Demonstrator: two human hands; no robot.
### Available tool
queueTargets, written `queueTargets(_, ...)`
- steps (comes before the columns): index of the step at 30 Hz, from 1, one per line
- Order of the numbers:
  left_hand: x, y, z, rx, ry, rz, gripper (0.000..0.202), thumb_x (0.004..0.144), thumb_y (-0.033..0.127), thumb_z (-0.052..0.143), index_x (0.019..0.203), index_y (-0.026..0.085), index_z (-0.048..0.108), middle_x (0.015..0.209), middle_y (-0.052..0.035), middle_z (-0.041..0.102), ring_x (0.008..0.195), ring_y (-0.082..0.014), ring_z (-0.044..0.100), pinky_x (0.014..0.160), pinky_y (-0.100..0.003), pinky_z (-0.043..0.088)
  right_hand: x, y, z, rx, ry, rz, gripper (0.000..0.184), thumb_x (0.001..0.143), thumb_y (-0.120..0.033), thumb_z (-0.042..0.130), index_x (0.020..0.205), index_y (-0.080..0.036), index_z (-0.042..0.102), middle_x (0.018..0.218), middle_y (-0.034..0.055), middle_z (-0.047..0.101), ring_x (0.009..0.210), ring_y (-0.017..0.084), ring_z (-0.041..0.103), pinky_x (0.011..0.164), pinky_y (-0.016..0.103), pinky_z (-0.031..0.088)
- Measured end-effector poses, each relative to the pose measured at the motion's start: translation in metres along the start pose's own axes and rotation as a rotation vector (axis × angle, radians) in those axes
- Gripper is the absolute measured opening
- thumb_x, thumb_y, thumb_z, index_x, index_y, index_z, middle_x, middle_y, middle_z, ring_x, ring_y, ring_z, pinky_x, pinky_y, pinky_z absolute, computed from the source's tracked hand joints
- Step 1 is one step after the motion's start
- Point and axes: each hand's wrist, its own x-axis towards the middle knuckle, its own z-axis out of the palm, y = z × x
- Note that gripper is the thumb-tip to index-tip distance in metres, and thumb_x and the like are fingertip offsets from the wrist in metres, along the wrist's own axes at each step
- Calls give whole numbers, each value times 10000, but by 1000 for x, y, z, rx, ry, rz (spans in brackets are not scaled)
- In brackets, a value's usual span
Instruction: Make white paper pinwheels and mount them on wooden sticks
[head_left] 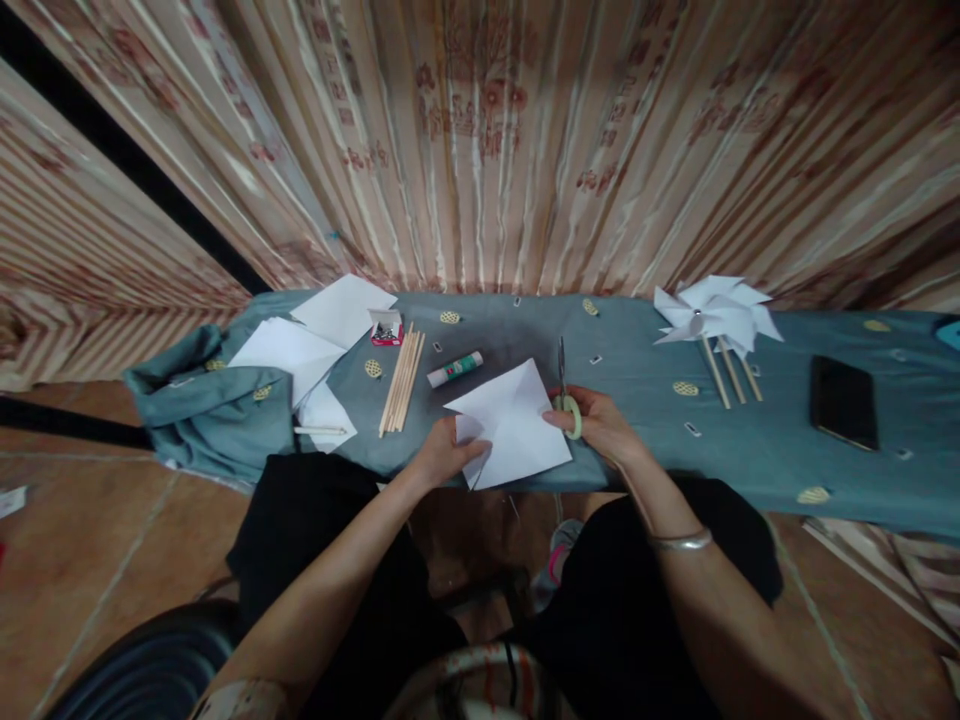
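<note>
A white paper sheet (519,425) with slits at its corners lies over the front edge of the cloth-covered table. My left hand (444,455) pinches its left side between thumb and fingers. In my right hand (600,420) is a pair of scissors (572,415) with pale green handles, blades pointing away from me beside the paper's right edge. Just beyond the sheet lies a glue stick (455,369). Left of it rests a bundle of thin wooden sticks (403,385).
A small red-and-white box (386,328) of metal pins stands near more white paper (289,355) and a pencil (321,430). White paper pinwheels (716,312) on sticks and a dark phone (843,402) lie at right. A patterned curtain (480,150) hangs behind the table (637,460).
</note>
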Motion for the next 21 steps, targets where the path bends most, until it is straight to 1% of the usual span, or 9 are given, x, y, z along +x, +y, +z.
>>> queueTargets(3,1,4,0,-299,48,-97,216,519,189,802,701,156,691,694,-21,701,616,-151,606,616,-243,467,2,2,0,49,33,-5,448,434,-325,872,798,-186,651,658,-43,625,587,115,531,573,251,429)
queueTargets(6,0,13,-1,-590,44,-173,299,531,245,830,778,123,714,745,-59,725,639,-158,639,644,-253,494,6,5,3,121,122,-23,408,436,-327,859,764,-200,651,644,-52,609,578,111,514,572,252,415)
queueTargets(8,-4,18,-1,-750,45,-191,280,589,245,809,823,123,717,818,-70,737,707,-161,664,690,-254,513,9,9,6,158,187,-41,395,446,-337,848,761,-208,649,639,-53,603,574,115,509,571,257,409)
queueTargets(10,-8,21,1,-884,72,-222,192,647,200,773,817,140,706,857,-54,738,763,-154,676,744,-261,527,10,12,10,189,226,-64,384,465,-339,838,775,-211,652,645,-48,607,582,120,512,577,263,410)
queueTargets(13,-16,21,11,-1018,149,-298,55,718,131,712,753,140,671,772,-28,724,748,-135,677,790,-278,541,9,17,16,238,257,-77,378,474,-341,830,781,-208,652,655,-39,621,593,127,519,580,266,409)
queueTargets(15,-19,21,22,-1065,170,-322,19,765,116,674,766,131,662,753,-31,717,755,-134,679,826,-292,543,7,19,20,250,272,-79,387,481,-358,825,789,-205,649,653,-33,629,593,134,529,579,270,410)
queueTargets(17,-19,21,35,-1111,169,-317,45,802,122,645,840,136,664,797,-32,721,792,-143,687,849,-308,545,6,21,22,235,270,-90,397,500,-387,814,804,-198,643,652,-26,639,598,144,545,581,277,418)
queueTargets(19,-13,22,46,-1141,171,-303,124,851,164,606,962,149,658,901,-46,726,819,-152,691,858,-319,549,5,22,24,212,257,-102,420,506,-413,811,816,-190,637,658,-18,650,612,154,565,592,282,431)
queueTargets(21,-3,24,53,-1176,215,-293,174,900,198,546,1043,153,635,953,-60,724,848,-165,692,871,-330,549,3,21,26,191,238,-108,449,491,-436,821,810,-182,631,665,-12,658,620,159,578,599,283,441)
